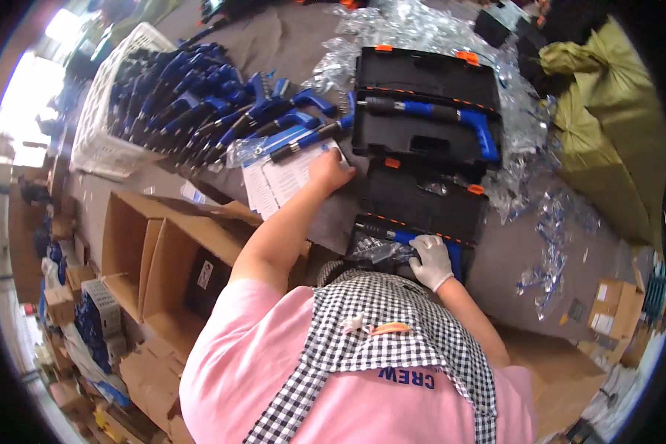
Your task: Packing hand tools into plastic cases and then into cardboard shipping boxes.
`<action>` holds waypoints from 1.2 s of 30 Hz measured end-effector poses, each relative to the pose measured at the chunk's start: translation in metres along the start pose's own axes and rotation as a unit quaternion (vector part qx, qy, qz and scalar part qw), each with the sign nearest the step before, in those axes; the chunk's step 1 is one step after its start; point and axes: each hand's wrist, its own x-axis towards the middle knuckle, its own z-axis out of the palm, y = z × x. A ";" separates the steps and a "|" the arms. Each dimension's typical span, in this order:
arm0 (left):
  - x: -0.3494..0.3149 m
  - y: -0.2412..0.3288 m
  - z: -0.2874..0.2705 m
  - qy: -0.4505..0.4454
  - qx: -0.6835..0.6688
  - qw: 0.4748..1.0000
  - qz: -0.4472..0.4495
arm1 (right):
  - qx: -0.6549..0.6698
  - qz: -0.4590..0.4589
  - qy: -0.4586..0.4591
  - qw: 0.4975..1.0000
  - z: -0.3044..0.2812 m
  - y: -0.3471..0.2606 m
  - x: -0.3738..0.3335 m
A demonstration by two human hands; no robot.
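My bare left hand (331, 170) is at the right edge of a printed sheet (274, 181). Its fingers curl over the paper and look closed on it, though the tips are partly hidden. A blue-and-black tool (303, 140) and a small clear plastic packet (244, 152) lie on the sheets beside it. My right hand (431, 263), in a pale glove, rests with fingers apart on the near black case (422, 196), whose lid is up. Inside are a blue-handled tool (455, 259) and a clear plastic bag (377, 249), partly under the hand.
Beyond stands another opened black case (425, 78) holding a blue pistol-grip tool (481, 135). A white crate (96, 140) overflows with similar tools at far left. Cardboard boxes (166, 266) stand near left. Clear plastic packets (392, 26) heap at the back; yellow-green sacks (607, 126) stand right.
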 end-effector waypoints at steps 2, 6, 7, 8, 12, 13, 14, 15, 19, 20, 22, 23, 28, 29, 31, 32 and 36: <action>0.003 -0.005 0.006 -0.008 -0.039 0.999 -0.031 | 0.004 -0.007 0.001 1.000 -0.002 -0.001 0.000; 0.007 -0.012 0.011 0.018 -0.065 0.996 -0.059 | 0.003 -0.015 0.004 1.000 -0.003 -0.001 -0.001; 0.006 -0.013 0.011 0.016 -0.065 0.996 -0.056 | 0.001 -0.015 0.007 1.000 -0.004 -0.001 -0.001; 0.005 -0.015 0.010 0.011 -0.050 0.998 -0.040 | -0.001 -0.024 0.009 1.000 -0.003 0.000 0.001; -0.003 -0.005 0.011 0.019 0.083 0.996 0.028 | 0.018 -0.015 -0.001 1.000 -0.007 -0.004 0.005; -0.007 -0.002 0.012 0.025 0.085 0.996 0.025 | -0.003 -0.017 -0.004 1.000 -0.004 -0.002 0.005; -0.007 -0.004 0.013 0.042 0.080 0.996 0.018 | -0.001 -0.020 0.003 1.000 -0.004 -0.002 0.005; -0.007 -0.009 0.014 0.058 0.074 0.995 0.010 | 0.001 -0.025 0.010 1.000 -0.005 -0.003 0.005; -0.002 -0.044 -0.040 0.258 -0.039 0.964 -0.056 | -0.022 -0.019 0.051 0.998 -0.020 -0.012 0.000; -0.012 -0.067 -0.065 0.336 -0.010 0.939 0.069 | -0.022 -0.008 0.060 0.998 -0.023 -0.014 -0.001; -0.012 -0.093 -0.122 0.342 -0.038 0.938 -0.048 | -0.002 -0.017 0.076 0.997 -0.029 -0.019 0.001; -0.025 -0.077 -0.147 0.310 -0.020 0.949 -0.047 | -0.002 -0.014 0.080 0.997 -0.031 -0.020 0.000; -0.079 0.010 -0.113 0.158 0.138 0.974 0.086 | 0.196 0.023 0.070 0.978 -0.016 -0.013 0.009; -0.109 0.050 -0.094 0.046 0.205 0.975 0.077 | 0.290 0.076 0.055 0.952 -0.006 -0.009 0.011; -0.154 0.069 -0.028 -0.047 0.107 0.978 0.174 | 0.585 0.250 -0.017 0.771 -0.014 -0.021 0.026; -0.169 0.083 -0.001 -0.075 0.027 0.973 0.217 | 0.664 0.328 -0.035 0.671 -0.021 -0.018 0.032; -0.168 0.125 0.102 -0.054 -0.114 0.925 0.357 | 0.454 0.337 -0.032 0.824 0.009 0.064 0.035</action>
